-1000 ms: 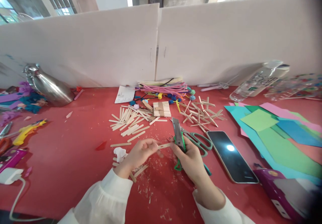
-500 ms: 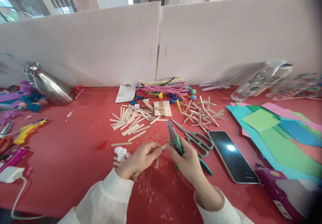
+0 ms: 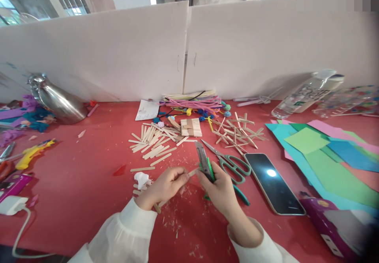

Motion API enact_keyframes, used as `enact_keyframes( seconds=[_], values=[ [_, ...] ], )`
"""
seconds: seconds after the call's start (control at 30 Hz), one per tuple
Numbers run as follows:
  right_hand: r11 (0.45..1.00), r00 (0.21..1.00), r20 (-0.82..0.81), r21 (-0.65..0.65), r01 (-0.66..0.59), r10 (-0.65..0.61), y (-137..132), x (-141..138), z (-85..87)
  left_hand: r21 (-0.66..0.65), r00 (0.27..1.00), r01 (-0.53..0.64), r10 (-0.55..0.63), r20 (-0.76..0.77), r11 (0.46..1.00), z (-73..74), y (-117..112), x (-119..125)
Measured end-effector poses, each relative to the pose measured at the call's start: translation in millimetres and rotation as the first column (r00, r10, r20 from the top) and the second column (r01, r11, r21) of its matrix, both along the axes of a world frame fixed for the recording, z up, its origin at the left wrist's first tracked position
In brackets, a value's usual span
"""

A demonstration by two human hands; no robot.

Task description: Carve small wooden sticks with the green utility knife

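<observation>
Left of the scissors (image 3: 218, 154), the person's left hand (image 3: 166, 186) is pinched on one end of a small wooden stick (image 3: 193, 172), whose other end meets the fingertips of the right hand (image 3: 218, 188). The right hand, nearest the scissors, is also clasped around a green-and-gray utility knife (image 3: 205, 160), its gray end pointing away from the person. A phone (image 3: 274, 186) lies just right of the scissors, and loose sticks (image 3: 152, 140) spread farther to their left.

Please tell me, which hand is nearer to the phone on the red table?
Right. The right hand, holding a green cutter, is to the left of the phone, not touching it. The left hand is farther left, beyond the right hand.
</observation>
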State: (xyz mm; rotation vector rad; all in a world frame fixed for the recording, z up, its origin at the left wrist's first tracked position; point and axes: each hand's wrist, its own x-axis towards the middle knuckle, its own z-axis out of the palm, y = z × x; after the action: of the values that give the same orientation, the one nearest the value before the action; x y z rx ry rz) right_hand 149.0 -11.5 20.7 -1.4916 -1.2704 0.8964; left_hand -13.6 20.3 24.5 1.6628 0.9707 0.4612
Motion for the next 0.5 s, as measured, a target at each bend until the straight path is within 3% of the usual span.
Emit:
enact_keyframes(
  seconds=[0.1,0.23,0.33,0.5],
  values=[
    [0.999,0.999,-0.021,0.007,0.040,-0.040,1.2,1.8,2.3,-0.024,0.999,0.017,-0.016,0.033,1.000,0.8,0.9,-0.8],
    [0.996,0.997,-0.035,0.046,0.071,-0.070,0.9,3.1,-1.4,0.063,0.973,-0.206,0.198,0.114,0.976,-2.2,4.7,-1.1],
    [0.998,1.000,-0.003,0.057,-0.027,0.028,-1.1,3.4,-8.5,0.142,0.935,-0.347,0.331,0.124,0.927,-4.7,7.6,-2.1],
    [0.973,0.965,0.172,0.082,-0.214,0.198,-4.4,2.1,-11.4,0.176,0.903,-0.428,0.409,0.131,0.887,-4.2,7.4,-3.2]
  ],
)
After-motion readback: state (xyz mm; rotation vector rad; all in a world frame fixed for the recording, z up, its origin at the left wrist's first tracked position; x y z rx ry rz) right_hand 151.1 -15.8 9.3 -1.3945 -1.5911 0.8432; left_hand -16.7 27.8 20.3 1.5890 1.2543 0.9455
